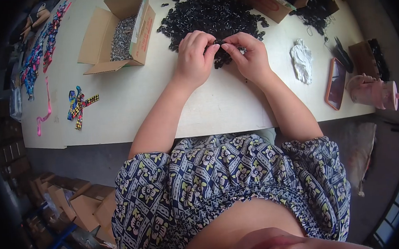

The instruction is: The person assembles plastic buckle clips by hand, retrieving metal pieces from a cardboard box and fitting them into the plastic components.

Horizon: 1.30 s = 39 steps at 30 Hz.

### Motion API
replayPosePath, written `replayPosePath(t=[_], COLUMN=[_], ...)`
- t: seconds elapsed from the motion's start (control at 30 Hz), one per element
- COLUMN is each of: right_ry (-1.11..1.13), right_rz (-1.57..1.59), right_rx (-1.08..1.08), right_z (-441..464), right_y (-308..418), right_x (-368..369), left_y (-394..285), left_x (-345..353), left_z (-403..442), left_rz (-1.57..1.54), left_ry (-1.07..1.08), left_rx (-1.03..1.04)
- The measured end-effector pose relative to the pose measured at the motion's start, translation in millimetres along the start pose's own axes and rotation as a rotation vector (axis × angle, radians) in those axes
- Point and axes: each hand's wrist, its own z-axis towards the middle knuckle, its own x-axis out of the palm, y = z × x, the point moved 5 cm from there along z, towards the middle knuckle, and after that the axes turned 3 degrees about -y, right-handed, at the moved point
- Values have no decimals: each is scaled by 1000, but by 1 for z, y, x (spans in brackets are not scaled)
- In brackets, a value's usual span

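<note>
My left hand (pixel 196 56) and my right hand (pixel 248 55) meet at the near edge of a big heap of small black pieces (pixel 197 19). Thumb and forefinger of each hand pinch together on a small black piece (pixel 219 43), mostly covered by the fingertips. Glints of metal show among the heaped pieces, but they are too small to make out exactly. A few more black pieces lie just below my fingertips on the pale table (pixel 226 109).
Left of the heap stands an open cardboard box (pixel 144 36) of small metal parts. Patterned straps (pixel 77 107) lie at the left. Another cardboard box (pixel 267 1) is at the back. To the right are crumpled white plastic (pixel 301 61), a phone (pixel 335 84) and a pink cup (pixel 373 93).
</note>
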Motion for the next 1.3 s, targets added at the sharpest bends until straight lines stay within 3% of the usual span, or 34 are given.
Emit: replayPosePath(t=[0.63,0.97,1.1,1.2,1.3], right_ry=[14,8,14,30,39], right_rz=[27,55,54,55,56], right_rx=[-35,-48,-77,-101,-115], right_z=[1,1,0,-1,-2], right_y=[5,8,13,16,19], right_x=[-1,0,-1,-1,-1], left_y=[2,-32,-25,5,25], left_x=[-6,-73,-129,-159,-175], left_z=[1,24,27,30,29], left_rz=[-77,123,312,343,496], left_ry=[13,-371,-538,-405,-345], left_rx=[-56,167,-81,-468,-491])
